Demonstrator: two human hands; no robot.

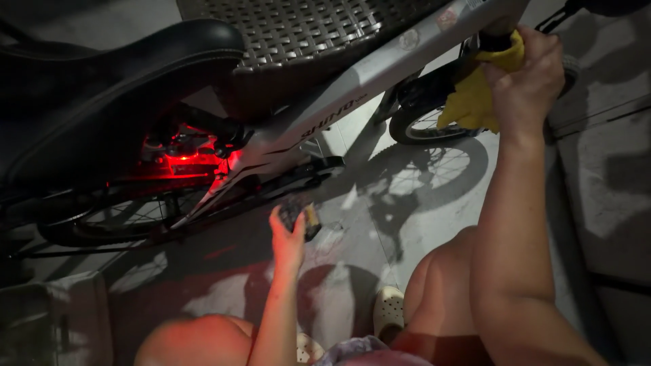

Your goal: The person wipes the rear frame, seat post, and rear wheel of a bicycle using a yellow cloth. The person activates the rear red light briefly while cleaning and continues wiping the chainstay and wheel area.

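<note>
A white-framed bicycle [352,85] stands in front of me in dim light, black saddle [115,74] at upper left, woven basket [305,27] above the frame. My right hand [525,74] presses a yellow cloth [475,95] against the front of the frame near the head tube. My left hand [288,234] grips the black pedal [303,215] low under the frame. A red light [183,159] glows under the saddle.
The front wheel [427,122] casts a spoked shadow on the pale concrete floor [407,203]. The rear wheel [115,220] sits low at left. My bare knees and a light clog [388,308] show at the bottom. A grey box [54,318] stands at bottom left.
</note>
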